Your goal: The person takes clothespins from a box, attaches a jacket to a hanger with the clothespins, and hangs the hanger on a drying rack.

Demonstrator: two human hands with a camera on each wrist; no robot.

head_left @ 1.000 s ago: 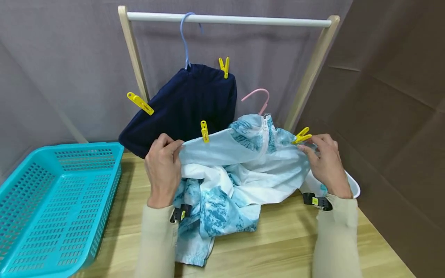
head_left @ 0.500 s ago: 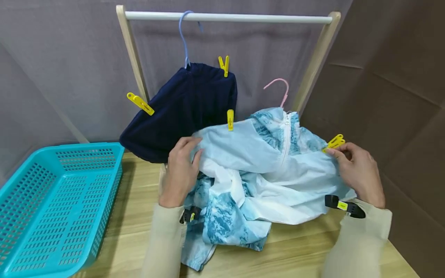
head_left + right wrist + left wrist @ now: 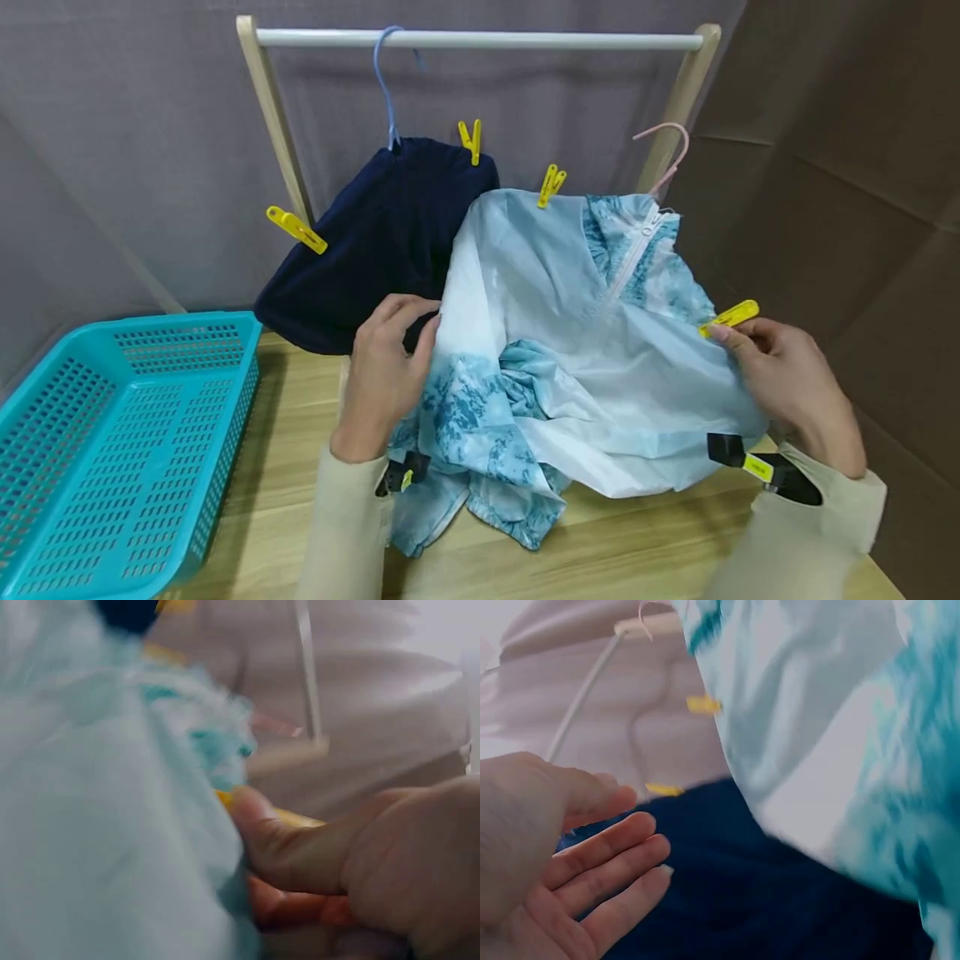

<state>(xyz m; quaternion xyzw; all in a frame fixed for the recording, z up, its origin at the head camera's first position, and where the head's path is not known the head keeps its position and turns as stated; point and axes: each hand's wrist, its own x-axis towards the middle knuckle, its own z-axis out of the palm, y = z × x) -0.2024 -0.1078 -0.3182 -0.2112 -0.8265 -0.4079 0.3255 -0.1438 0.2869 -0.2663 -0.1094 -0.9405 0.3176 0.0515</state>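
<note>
A light blue and white jacket [image 3: 540, 267] with teal print and a white zip hangs tilted on a pink hanger [image 3: 678, 158]. One yellow clothespin [image 3: 551, 185] clips its left shoulder, another yellow clothespin [image 3: 737, 314] its right. My right hand [image 3: 795, 379] pinches the right shoulder at that clothespin, the thumb lying over part of the clip in the right wrist view. Beside the jacket's left sleeve is my left hand [image 3: 390, 367], its fingers loosely bent with nothing between them. In the left wrist view it is apart from the cloth.
A navy garment [image 3: 375, 250] with two yellow clothespins hangs from a blue hanger [image 3: 384, 87] on the rack's white bar [image 3: 480, 39]. At left a turquoise basket [image 3: 251, 375] stands on the wooden table [image 3: 637, 542]. The rack's right post [image 3: 678, 100] is behind the pink hook.
The jacket has risen and moved right, its left sleeve now hanging down. My right hand has moved right with its shoulder. My left hand has let go of the sleeve.
</note>
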